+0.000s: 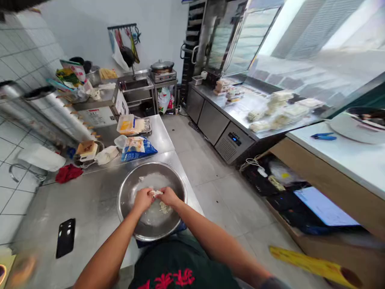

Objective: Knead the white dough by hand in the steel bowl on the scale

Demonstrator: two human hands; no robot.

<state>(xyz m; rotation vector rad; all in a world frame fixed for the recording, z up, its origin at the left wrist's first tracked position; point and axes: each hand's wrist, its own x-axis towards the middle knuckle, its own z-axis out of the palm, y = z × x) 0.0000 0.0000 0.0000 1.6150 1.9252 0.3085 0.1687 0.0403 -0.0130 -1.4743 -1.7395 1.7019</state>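
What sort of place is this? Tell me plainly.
Most likely a small commercial food-prep kitchen. A large steel mixing bowl sits on a stainless worktable, and a steel under-counter refrigerator holds wrapped food on top.

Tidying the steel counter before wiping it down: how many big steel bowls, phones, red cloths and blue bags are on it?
Big steel bowl: 1
Phone: 1
Red cloth: 1
Blue bag: 1
Total: 4
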